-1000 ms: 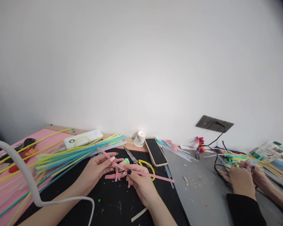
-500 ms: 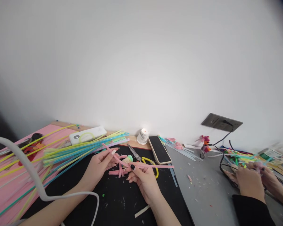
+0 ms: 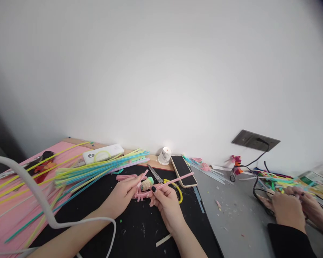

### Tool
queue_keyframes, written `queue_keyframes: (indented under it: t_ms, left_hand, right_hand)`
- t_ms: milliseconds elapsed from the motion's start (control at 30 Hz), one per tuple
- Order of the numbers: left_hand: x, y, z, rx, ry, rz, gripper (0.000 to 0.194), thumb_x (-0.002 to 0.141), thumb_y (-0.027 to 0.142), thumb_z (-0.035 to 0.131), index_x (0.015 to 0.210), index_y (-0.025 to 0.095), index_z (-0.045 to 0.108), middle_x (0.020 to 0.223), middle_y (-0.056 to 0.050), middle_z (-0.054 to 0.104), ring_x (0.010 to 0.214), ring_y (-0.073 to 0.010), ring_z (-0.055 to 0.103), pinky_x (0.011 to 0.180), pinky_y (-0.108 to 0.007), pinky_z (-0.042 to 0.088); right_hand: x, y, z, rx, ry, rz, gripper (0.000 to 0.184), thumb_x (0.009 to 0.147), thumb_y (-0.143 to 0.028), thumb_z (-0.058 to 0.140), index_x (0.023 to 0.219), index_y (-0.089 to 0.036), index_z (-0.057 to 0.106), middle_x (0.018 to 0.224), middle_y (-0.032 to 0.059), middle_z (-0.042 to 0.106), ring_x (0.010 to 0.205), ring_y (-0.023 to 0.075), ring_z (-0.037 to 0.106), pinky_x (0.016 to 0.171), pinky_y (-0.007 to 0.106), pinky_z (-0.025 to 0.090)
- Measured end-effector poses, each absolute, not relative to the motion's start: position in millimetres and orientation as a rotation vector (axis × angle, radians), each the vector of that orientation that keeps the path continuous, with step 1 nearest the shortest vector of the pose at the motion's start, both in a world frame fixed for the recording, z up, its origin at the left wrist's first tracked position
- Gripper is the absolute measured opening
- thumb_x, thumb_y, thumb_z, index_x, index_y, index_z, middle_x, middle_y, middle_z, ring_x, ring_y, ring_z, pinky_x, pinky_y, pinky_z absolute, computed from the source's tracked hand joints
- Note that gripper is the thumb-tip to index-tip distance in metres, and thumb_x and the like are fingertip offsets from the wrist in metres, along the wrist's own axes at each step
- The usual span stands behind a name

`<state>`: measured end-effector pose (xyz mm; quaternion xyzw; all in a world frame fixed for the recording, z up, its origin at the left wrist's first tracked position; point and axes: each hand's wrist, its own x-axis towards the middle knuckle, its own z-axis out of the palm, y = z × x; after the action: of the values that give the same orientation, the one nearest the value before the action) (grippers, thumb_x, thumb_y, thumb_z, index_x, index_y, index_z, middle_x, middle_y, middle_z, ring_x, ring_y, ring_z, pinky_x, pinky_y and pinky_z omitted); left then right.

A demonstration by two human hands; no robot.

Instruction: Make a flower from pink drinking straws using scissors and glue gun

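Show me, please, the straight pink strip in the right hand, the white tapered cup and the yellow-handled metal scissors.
Straight pink strip (image 3: 174,180), head view: its protruding length.
White tapered cup (image 3: 165,156), head view: its side wall.
Yellow-handled metal scissors (image 3: 156,174), head view: the blades.

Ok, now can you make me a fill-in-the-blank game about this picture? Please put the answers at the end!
1. The right hand holds a fuzzy strip whose colour is ____.
2. The handle of the scissors is ____.
3. The white cup stands just left of the dark-screened ____.
4. The mat below the right hand is ____.

Missing words: pink; yellow; phone; black.
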<state>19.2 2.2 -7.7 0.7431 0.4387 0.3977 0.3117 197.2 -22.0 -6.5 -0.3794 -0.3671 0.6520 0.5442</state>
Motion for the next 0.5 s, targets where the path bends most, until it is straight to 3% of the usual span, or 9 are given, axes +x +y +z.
queue_keyframes:
  t_ms: [100,200,433,500]
  left_hand:
    - [17.9,1.5,-8.3,2.120,1.133,0.956,0.044,0.091,0.019,0.038,0.132,0.020,0.056,0.100,-0.005,0.074,0.097,-0.0202,0.066,0.094,-0.037,0.048]
    - [15.8,1.8,-8.2,2.190,1.143,0.968,0.040,0.092,0.022,0.039,0.126,0.020,0.061,0.119,-0.006,0.070,0.111,-0.0219,0.062,0.099,-0.036,0.045]
    - [14.4,0.2,-1.7,2.318,1.111,0.904,0.037,0.094,0.021,0.039,0.120,0.027,0.065,0.120,-0.004,0.069,0.119,-0.0219,0.057,0.103,-0.037,0.043]
    - [14.3,-1.2,0.0,2.352,1.066,0.862,0.037,0.094,0.018,0.039,0.118,0.028,0.066,0.112,-0.004,0.072,0.119,-0.0216,0.057,0.099,-0.036,0.045]
  right_hand:
    - [199.1,-21.1,-5.9,-0.909,-0.880,1.509,0.026,0.066,-0.038,0.082,0.074,-0.014,0.073,0.059,0.0010,0.065,0.047,0.0069,0.054,0.049,0.017,0.047]
    - [200.5,-20.8,-6.2,-0.931,-0.901,1.462,0.027,0.066,-0.039,0.081,0.074,-0.015,0.073,0.056,-0.0001,0.063,0.048,0.0078,0.056,0.051,0.018,0.048]
    - [201.5,-19.9,-9.9,-1.002,-0.963,1.377,0.029,0.068,-0.041,0.079,0.070,-0.014,0.070,0.052,-0.0015,0.059,0.041,0.0077,0.050,0.043,0.019,0.046]
    - [201.8,-19.5,-9.6,-1.016,-0.977,1.356,0.031,0.068,-0.043,0.079,0.067,-0.014,0.068,0.050,-0.0010,0.060,0.038,0.0080,0.050,0.041,0.020,0.046]
